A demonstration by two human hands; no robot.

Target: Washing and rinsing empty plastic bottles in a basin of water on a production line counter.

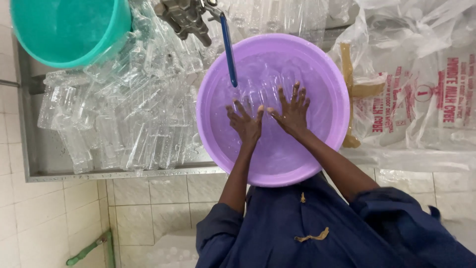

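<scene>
We spread our left hand (245, 122) and right hand (292, 110) wide in the purple basin (327, 84); clear plastic containers (129, 109) fill the steel sink (30, 154) beyond our left fingertips.

Inside the purple basin (333, 94) there is open water around both hands (270, 116), with room toward the near rim and to the right. At the far rim the tap (186, 17) and its blue handle (228, 49) hang over the water, blocking a reach from there. To the left, clear plastic containers (124, 114) crowd the sink up to the basin's side, and the green bucket (69, 30) sits beyond. To the right, plastic bags (421, 89) press against the basin.
</scene>
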